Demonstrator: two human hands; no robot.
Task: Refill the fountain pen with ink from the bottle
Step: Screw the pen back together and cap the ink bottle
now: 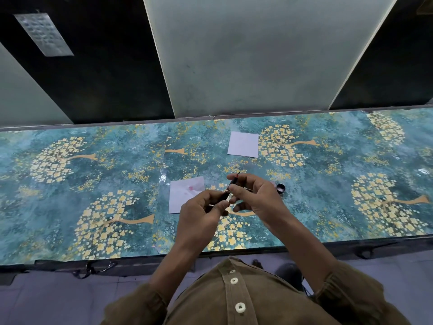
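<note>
A slim dark fountain pen is held tilted above the table, its tip pointing up and away, with a red mark near that tip. My right hand pinches its upper part between thumb and fingers. My left hand grips the lower end, where a gold ring shows. A small dark round ink bottle or cap with a pale inside stands on the table just right of my right hand, partly hidden by it.
A white paper with a pink stain lies under my left hand's far side. A second white square paper lies farther back. The table has a teal floral cover; wall panels rise behind it.
</note>
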